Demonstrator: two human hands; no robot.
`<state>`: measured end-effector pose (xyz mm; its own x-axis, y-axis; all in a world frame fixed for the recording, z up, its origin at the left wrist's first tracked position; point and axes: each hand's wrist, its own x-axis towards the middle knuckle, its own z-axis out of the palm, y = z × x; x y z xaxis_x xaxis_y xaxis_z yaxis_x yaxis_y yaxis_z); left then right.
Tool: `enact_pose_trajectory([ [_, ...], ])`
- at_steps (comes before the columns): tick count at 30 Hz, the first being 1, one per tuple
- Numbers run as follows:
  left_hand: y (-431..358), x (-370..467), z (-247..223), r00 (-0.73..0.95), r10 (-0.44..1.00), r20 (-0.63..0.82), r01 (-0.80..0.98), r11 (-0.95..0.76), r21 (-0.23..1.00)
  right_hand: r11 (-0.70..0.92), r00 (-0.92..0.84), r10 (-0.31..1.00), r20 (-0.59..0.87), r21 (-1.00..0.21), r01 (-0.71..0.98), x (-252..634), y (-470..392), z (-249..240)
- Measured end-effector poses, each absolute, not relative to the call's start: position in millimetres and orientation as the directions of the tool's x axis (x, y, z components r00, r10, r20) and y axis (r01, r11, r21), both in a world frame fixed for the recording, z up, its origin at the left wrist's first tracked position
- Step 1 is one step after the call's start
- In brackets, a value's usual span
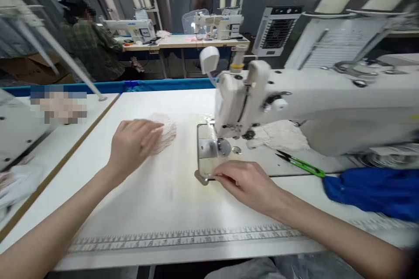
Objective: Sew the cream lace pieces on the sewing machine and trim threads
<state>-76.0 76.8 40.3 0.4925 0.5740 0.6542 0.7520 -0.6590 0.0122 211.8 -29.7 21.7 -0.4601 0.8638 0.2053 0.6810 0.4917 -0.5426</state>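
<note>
My left hand is over the left part of the table, its fingers loosely stretched and blurred. A pale pink lace piece lies partly hidden under those fingers; I cannot tell whether they touch it. Close to the front of the metal needle plate, my right hand has thumb and forefinger pinched together. What is between these fingertips, if anything, does not show. Above the plate stands the head of a white sewing machine. More pale lace lies under the machine's arm.
Green-handled thread snips lie right of the needle plate, beside a blue cloth. A printed measuring tape runs along the table's front edge. Another machine stands at left. Behind, a person sits near other sewing machines.
</note>
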Motion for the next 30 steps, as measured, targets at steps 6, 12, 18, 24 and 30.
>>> enact_pose_trajectory([
  [6, 27, 11, 26, 0.798, 0.241, 0.552, 0.305, -0.952, -0.026, 0.194, -0.124, 0.961, 0.249, -0.282, 0.94, 302, -15, 36],
  [12, 18, 56, 5, 0.753, 0.235, 0.615, 0.217, -0.97, 0.105, 0.044, -0.011, 0.977, 0.213, -0.147, 0.988, 345, 7, 52],
  [18, 18, 46, -8, 0.714, 0.285, 0.639, 0.256, -0.956, 0.141, 0.188, -0.191, 0.964, 0.187, 0.036, 0.982, 326, 5, 37],
  [24, 18, 50, -2, 0.717, 0.251, 0.65, 0.236, -0.965, 0.112, 0.229, -0.255, 0.947, 0.193, 0.151, 0.962, 318, 8, 23],
  [30, 18, 50, -3, 0.704, 0.261, 0.66, 0.254, -0.961, 0.109, 0.247, -0.273, 0.933, 0.234, 0.132, 0.96, 315, 7, 21],
])
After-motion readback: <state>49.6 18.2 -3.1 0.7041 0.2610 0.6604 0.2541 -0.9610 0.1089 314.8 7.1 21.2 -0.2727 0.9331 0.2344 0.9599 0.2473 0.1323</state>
